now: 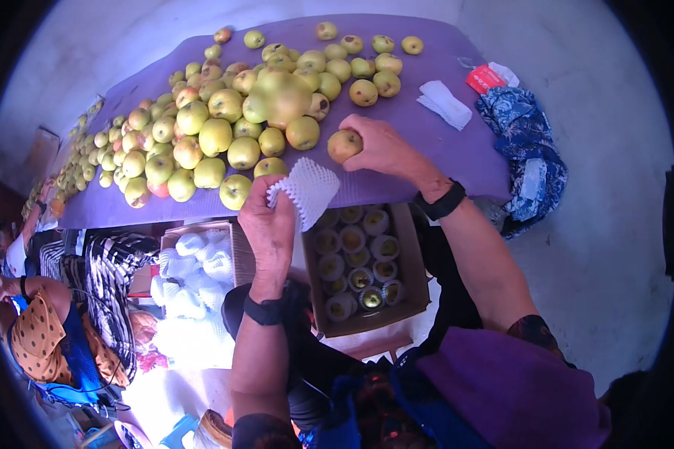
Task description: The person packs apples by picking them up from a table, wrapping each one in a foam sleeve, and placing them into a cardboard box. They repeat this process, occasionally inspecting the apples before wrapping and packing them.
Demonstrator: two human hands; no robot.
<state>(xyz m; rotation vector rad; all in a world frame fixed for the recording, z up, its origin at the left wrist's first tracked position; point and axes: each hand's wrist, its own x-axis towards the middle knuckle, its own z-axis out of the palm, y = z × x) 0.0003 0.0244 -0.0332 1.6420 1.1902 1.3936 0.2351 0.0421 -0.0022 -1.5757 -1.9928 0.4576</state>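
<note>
My right hand point(386, 148) grips a yellow-green apple point(344, 145) on the purple cloth point(427, 142) near the table's front edge. My left hand point(268, 221) holds a white foam net sleeve point(307, 188) just below and left of that apple. A big heap of yellow-green apples point(217, 127) covers the cloth to the left, with one much larger fruit point(279, 96) on top. Below the table edge, an open cardboard box point(406, 247) holds several apples wrapped in foam nets point(356, 258).
A second box point(174, 236) and a pile of white foam nets point(187, 292) sit at lower left. Folded white paper point(444, 103), a red packet point(484, 78) and a blue patterned cloth point(528, 150) lie at right. Another person point(45, 329) sits at far left.
</note>
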